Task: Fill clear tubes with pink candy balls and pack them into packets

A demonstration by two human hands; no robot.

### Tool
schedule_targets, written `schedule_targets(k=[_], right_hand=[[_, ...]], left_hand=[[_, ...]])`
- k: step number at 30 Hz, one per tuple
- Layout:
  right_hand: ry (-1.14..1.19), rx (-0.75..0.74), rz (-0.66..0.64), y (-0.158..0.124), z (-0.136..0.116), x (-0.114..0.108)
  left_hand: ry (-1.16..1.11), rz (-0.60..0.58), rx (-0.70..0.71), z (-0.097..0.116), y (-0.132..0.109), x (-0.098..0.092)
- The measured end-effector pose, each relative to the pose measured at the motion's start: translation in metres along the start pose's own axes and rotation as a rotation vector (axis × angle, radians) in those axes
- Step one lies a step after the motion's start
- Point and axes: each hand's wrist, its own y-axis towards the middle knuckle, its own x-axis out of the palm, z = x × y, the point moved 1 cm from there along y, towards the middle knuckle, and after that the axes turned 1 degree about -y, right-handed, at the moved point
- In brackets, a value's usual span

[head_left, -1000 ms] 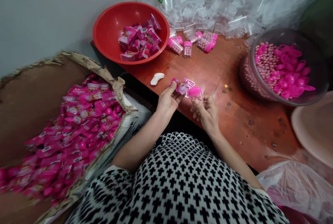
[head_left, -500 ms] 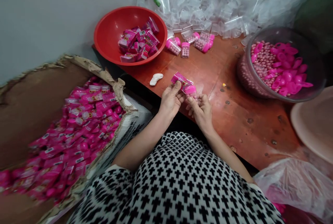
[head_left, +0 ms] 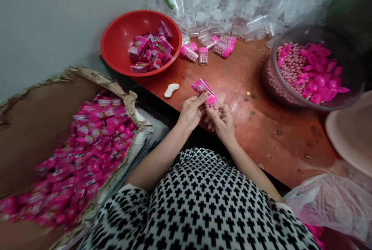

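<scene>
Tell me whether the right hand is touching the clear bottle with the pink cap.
Touching. The head view shows the right hand with its fingers closed on the clear bottle, just below the pink cap.

Carton (head_left: 35,145) left of the table (head_left: 279,145) — bowl (head_left: 113,45) behind, jar (head_left: 271,83) right.

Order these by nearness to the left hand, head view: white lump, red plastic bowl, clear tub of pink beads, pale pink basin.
1. White lump, on the table left of the left hand.
2. Red plastic bowl, farther left.
3. Clear tub of pink beads, on the right.
4. Pale pink basin, far right.
</scene>
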Motion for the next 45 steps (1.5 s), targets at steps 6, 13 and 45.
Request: schedule_targets(k=[6,13,45], right_hand=[[0.175,0.119,-0.093,0.004,0.000,0.001],[0.025,-0.079,0.063,0.004,0.002,0.001],[0.126,0.017,-0.151,0.033,-0.016,0.011]], left_hand=[[0.176,-0.127,-0.013,0.009,0.005,-0.004],[0.155,-0.098,-0.039,-0.002,0.001,0.000],[0.035,0.408,0.593,0.069,-0.064,-0.072]])
